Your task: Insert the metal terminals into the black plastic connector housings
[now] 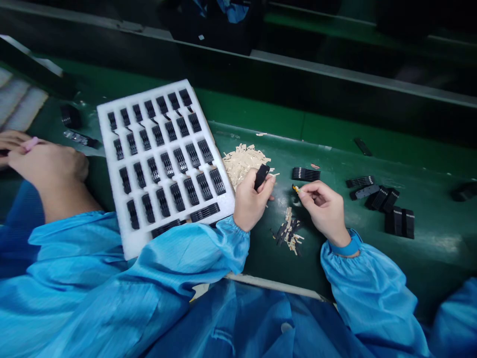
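Observation:
My left hand (250,201) is closed around a small black battery pack (262,175), its dark end sticking up past the thumb. Between the thumb and fingers of my right hand (323,205) is a thin strip (296,189), yellow with a dark end. A pile of pale cut strips (244,161) lies just beyond my left hand. Below and between both hands is a smaller heap of black and pale strips (288,232). One ribbed black block (306,173) rests flat beyond my right fingertips. The strip and the black pack are held apart.
A white foam tray (103,149), filled with rows of black packs, stands at left. More black blocks (387,199) lie loose on the green bench (346,263) at right. Another person's hands (55,161) hold something pink at far left, and a blue sleeve shows at lower right.

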